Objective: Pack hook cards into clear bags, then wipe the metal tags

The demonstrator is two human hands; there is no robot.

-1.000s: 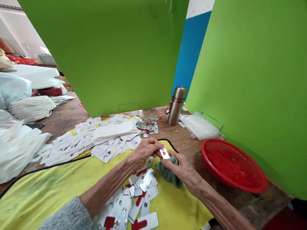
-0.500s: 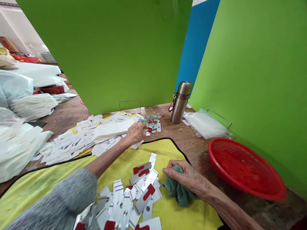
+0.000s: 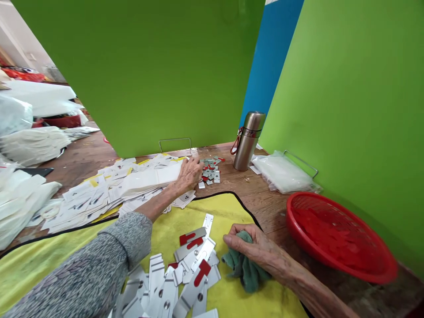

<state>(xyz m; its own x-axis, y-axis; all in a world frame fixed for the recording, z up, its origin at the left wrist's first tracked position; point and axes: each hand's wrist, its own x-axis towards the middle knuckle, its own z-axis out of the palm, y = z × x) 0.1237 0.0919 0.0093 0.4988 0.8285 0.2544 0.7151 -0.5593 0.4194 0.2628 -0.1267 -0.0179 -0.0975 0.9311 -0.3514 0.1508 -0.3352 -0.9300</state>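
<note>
My left hand (image 3: 190, 173) reaches to the back of the table, between a white paper stack (image 3: 149, 179) and a small pile of metal pieces (image 3: 211, 171). Its fingers point forward and down; their tips are hard to make out. My right hand (image 3: 247, 243) is closed on a crumpled green cloth (image 3: 248, 271) above a yellow towel (image 3: 268, 296). On the towel, left of the cloth, lies a heap of silver metal plates (image 3: 165, 287), some with red film on them.
A steel flask (image 3: 249, 141) stands at the back, beside clear plastic bags (image 3: 286, 172). At the right is a red basket (image 3: 298, 229) holding red pieces. Printed cards (image 3: 86, 198) and white bags (image 3: 26, 198) lie at the left. Green panels (image 3: 149, 79) rise behind.
My left hand has moved slightly forward, and its sleeve has come further up over the towel. The right hand still grips the cloth. The view has shifted a little.
</note>
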